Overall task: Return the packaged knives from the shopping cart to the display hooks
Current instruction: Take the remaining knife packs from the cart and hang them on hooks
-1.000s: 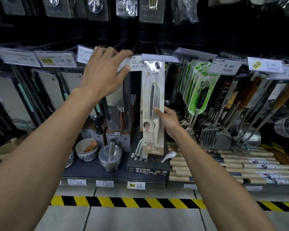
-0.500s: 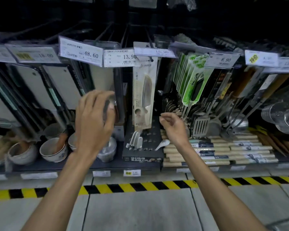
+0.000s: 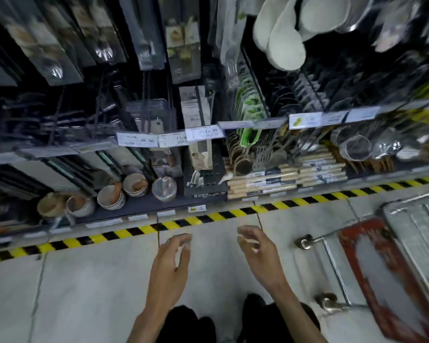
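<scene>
while the beige card-backed knife pack (image 3: 200,155) hangs on its hook beneath the white price tags (image 3: 204,131), both hands have dropped from the shelf. left hand (image 3: 172,266) and right hand (image 3: 259,253) hover over the grey floor tiles (image 3: 97,280), loosely curled, empty. the silver wire shopping cart (image 3: 406,219) now shows at the right.

Little bowls (image 3: 111,197) sit in a row on the bottom shelf (image 3: 139,206), beside a shiny metal pot (image 3: 164,188). Wooden rolling pins (image 3: 261,182) lie piled further right. Yellow and black striped tape (image 3: 208,216) runs along the grey floor (image 3: 84,280).
</scene>
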